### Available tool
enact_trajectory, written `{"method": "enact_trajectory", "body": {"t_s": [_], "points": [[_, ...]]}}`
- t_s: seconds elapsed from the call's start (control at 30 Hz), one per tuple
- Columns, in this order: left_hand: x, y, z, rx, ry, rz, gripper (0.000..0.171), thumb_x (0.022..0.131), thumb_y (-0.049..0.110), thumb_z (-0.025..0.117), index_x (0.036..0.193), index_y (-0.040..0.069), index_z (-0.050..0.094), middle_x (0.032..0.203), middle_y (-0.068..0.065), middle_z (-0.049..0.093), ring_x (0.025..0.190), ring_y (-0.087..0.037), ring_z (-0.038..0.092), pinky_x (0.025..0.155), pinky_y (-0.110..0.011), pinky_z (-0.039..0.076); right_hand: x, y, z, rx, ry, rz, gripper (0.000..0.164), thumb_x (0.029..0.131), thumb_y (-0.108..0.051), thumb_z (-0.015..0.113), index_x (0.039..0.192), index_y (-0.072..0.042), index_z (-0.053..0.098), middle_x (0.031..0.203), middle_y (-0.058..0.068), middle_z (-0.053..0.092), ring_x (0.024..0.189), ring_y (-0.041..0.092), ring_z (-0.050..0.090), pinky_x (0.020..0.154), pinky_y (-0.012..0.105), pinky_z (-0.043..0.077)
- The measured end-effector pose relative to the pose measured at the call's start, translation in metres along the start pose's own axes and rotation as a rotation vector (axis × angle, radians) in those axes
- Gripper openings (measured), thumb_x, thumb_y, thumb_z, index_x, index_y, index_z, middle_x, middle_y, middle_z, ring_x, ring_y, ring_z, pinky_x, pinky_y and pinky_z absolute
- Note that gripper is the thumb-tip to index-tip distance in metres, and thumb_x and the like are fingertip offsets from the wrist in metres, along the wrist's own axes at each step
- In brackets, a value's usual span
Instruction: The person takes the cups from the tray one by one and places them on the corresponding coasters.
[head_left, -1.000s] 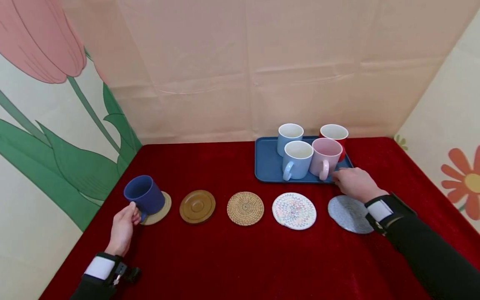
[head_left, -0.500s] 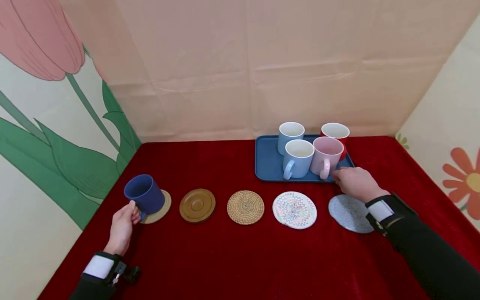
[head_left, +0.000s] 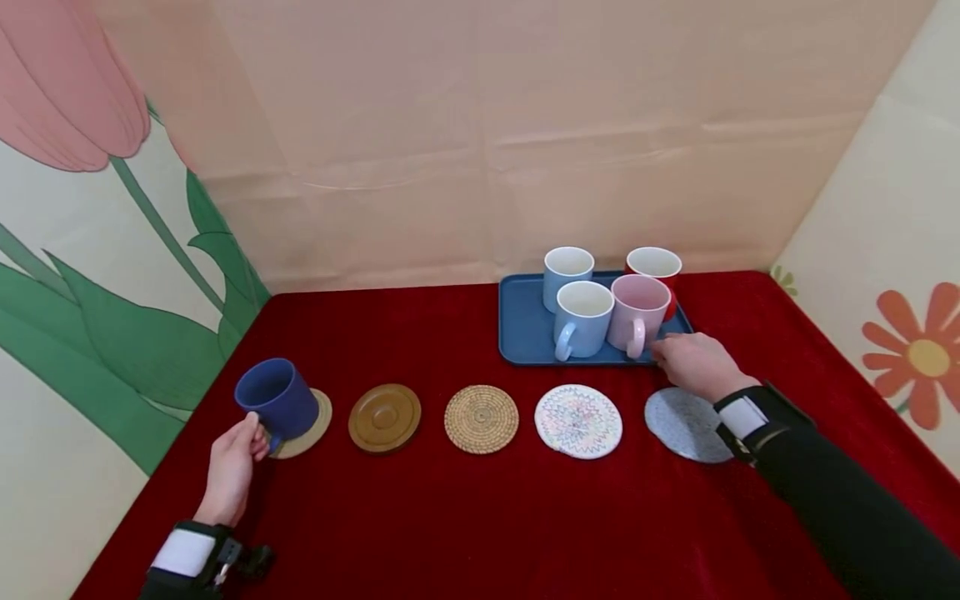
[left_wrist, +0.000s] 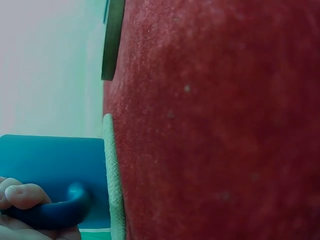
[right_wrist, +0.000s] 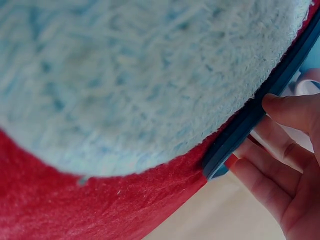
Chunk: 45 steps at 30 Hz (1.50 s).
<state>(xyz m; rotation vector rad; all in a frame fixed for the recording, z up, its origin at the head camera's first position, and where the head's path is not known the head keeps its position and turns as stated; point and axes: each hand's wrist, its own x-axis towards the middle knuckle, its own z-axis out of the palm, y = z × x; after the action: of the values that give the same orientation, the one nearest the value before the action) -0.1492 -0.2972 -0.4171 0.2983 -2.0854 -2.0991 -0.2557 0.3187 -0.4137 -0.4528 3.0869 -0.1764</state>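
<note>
At the left of the head view a dark blue mug (head_left: 285,408) stands upright on a tan round coaster (head_left: 317,432). My left hand (head_left: 231,467) grips its handle, fingers and thumb wrapped round it in the left wrist view. At the right, my right hand (head_left: 696,364) is at the front right part of a blue tray (head_left: 517,321). In the right wrist view the thumb lies on the tray's rim (right_wrist: 235,135), and the other fingers reach behind that rim. Close by the right fingertips, apart from them, stands a pink mug (head_left: 637,321), its handle facing forward.
Also on the tray stand two light blue mugs (head_left: 582,325) and a red mug (head_left: 658,265). A brown wooden coaster (head_left: 385,418), woven coaster (head_left: 482,419), white patterned coaster (head_left: 578,422) and grey-blue coaster (head_left: 684,427) line the red cloth. Fabric walls surround the table.
The head view has shifted slightly, so everything sits a little further left in it. Both hands, the blue mug and the tray keep their places relative to each other.
</note>
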Motion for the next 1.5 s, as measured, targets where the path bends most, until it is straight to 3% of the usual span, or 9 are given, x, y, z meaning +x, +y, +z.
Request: {"method": "enact_trajectory", "body": {"t_s": [0.43,0.77,0.87,1.03,1.23,1.37,1.5], "points": [[-0.002,0.006,0.002,0.053,0.03,-0.034,0.039,0.105,0.028,0.043,0.07,0.013,0.049,0.064,0.008,0.042,0.062,-0.004,0.041,0.061,-0.018,0.035,0.003,0.003,0.002,-0.007,-0.029,0.024,0.011,0.088,-0.009,0.07,0.097,-0.004,0.068,0.074,0.003,0.062,0.065,0.017,0.051,0.062,0.034,0.051],[-0.002,0.005,0.003,0.098,0.057,-0.05,0.039,0.105,0.028,0.043,0.071,0.011,0.049,0.064,0.007,0.042,0.061,-0.006,0.042,0.061,-0.02,0.036,0.002,0.0,0.0,-0.017,-0.011,-0.009,0.005,0.088,-0.008,0.069,0.092,-0.005,0.068,0.072,0.003,0.06,0.064,0.017,0.05,0.061,0.033,0.049],[0.0,0.006,0.0,0.235,0.053,-0.045,0.04,0.106,0.03,0.041,0.074,0.008,0.051,0.064,0.008,0.047,0.062,-0.006,0.046,0.063,-0.02,0.039,0.002,0.001,0.0,-0.012,-0.009,-0.012,0.005,0.088,-0.008,0.069,0.091,-0.005,0.068,0.073,0.003,0.06,0.065,0.017,0.05,0.06,0.032,0.048],[0.002,0.014,-0.01,0.644,-0.021,0.022,0.047,0.106,0.037,0.037,0.086,0.001,0.058,0.074,0.003,0.06,0.07,-0.004,0.052,0.068,-0.021,0.043,0.002,0.002,-0.001,-0.007,-0.014,-0.006,0.003,0.088,-0.009,0.069,0.089,-0.006,0.068,0.072,0.002,0.059,0.065,0.018,0.05,0.059,0.031,0.045],[0.006,0.028,-0.02,0.999,-0.11,0.079,0.058,0.104,0.05,0.034,0.098,-0.002,0.059,0.076,-0.009,0.057,0.065,-0.017,0.048,0.058,-0.03,0.037,0.003,0.003,0.0,-0.022,0.007,-0.016,0.003,0.088,-0.009,0.068,0.087,-0.006,0.068,0.071,0.003,0.06,0.063,0.018,0.05,0.059,0.033,0.045],[0.002,0.041,-0.018,1.158,-0.07,0.114,0.055,0.102,0.05,0.041,0.091,-0.001,0.058,0.066,-0.006,0.052,0.057,-0.02,0.046,0.05,-0.031,0.035,0.002,0.002,0.0,-0.015,0.006,-0.014,0.005,0.087,-0.008,0.07,0.091,-0.005,0.069,0.073,0.003,0.062,0.064,0.017,0.051,0.06,0.034,0.049],[-0.007,0.055,-0.01,1.252,0.002,0.187,0.046,0.099,0.044,0.052,0.077,0.004,0.053,0.057,-0.005,0.048,0.05,-0.02,0.044,0.044,-0.031,0.032,0.002,0.001,0.0,-0.025,0.008,-0.013,0.006,0.087,-0.008,0.07,0.092,-0.005,0.069,0.073,0.004,0.062,0.064,0.017,0.052,0.061,0.036,0.05]]}}
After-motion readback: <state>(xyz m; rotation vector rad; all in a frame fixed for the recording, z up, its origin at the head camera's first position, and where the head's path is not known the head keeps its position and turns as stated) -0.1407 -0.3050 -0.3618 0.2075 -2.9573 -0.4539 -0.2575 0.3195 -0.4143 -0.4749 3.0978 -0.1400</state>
